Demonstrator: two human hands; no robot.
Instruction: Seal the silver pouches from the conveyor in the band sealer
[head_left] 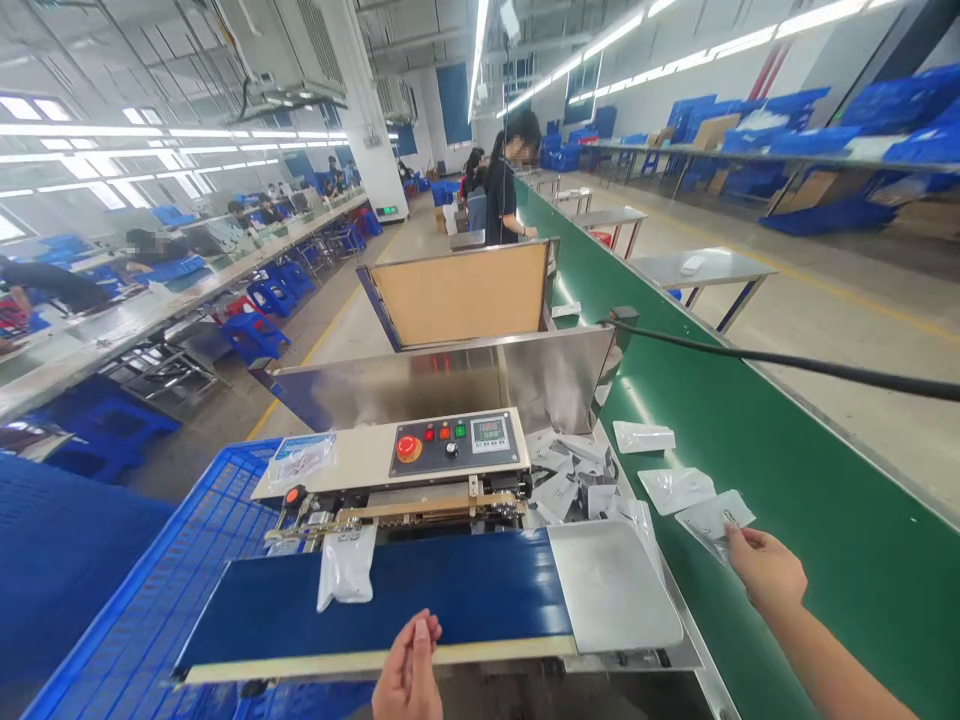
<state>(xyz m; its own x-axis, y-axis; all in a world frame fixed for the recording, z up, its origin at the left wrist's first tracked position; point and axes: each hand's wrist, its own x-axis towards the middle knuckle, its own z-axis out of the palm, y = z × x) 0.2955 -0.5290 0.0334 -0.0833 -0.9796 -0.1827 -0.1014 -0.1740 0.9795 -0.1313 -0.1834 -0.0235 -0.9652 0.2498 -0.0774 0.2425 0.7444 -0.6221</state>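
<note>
head view: right hand (765, 570) pinching a clear pouch (712, 525) by its edge above the green conveyor belt (840, 450); left hand (409, 670) with fingertips pressed together, seemingly empty, near the blue feed belt (375, 600) of the band sealer (457, 450). possible trouble: a slack pinch dropping the pouch; a tilted second pouch (346, 568) jamming in the sealer.

Band sealer (450, 470) ahead, conveyor belt (825, 540) on its right, plastic crate (157, 590) on its left, pouch (346, 568) on its feed belt (465, 590).
</note>
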